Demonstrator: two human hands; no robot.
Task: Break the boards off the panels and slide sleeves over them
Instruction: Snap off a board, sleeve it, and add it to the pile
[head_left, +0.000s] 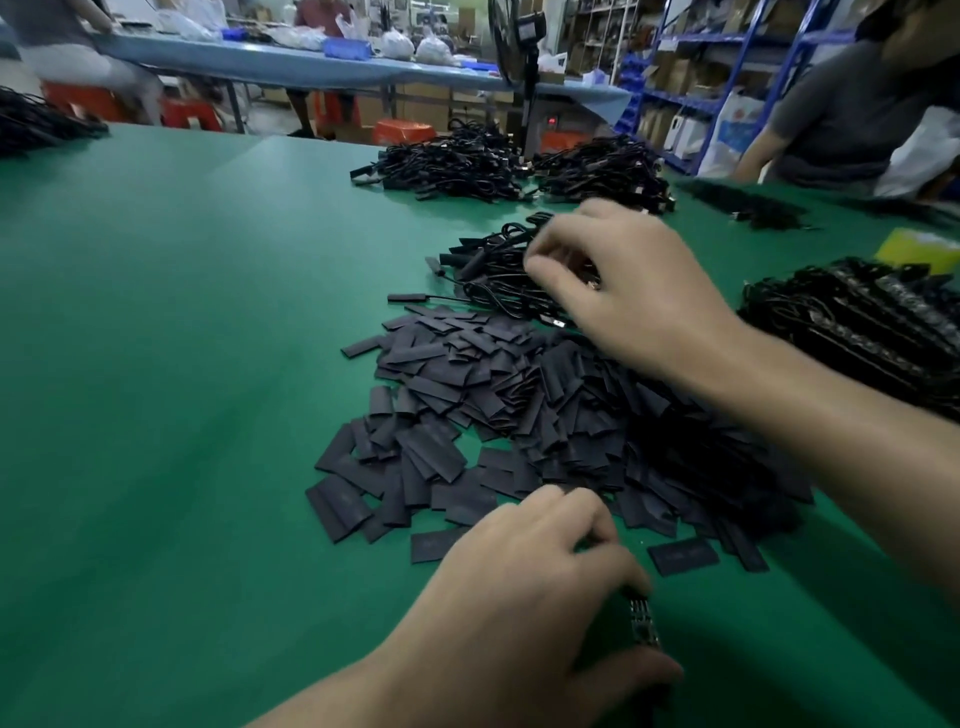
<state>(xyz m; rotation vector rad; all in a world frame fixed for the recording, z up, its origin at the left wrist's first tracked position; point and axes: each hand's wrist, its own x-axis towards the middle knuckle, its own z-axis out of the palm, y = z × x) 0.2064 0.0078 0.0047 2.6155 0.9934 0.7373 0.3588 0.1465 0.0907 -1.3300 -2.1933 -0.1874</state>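
A broad heap of flat black sleeves (524, 415) lies on the green table (182, 364). My left hand (540, 597) rests near the front edge, fingers closed on a narrow black board panel (643, 621) that sticks out under my fingertips. My right hand (623, 291) reaches over the sleeves into a small pile of sleeved boards with black cables (498, 270), fingers curled down on them; what it grips is hidden. A stack of black panels with cables (857, 322) sits at the right.
Two larger piles of black cabled parts (467, 161) (608, 171) lie farther back, another at the far left (36, 122). A yellow object (919, 249) sits at the right edge. A person in a grey shirt (841, 114) stands at the right corner. A fan stand (530, 78) rises behind.
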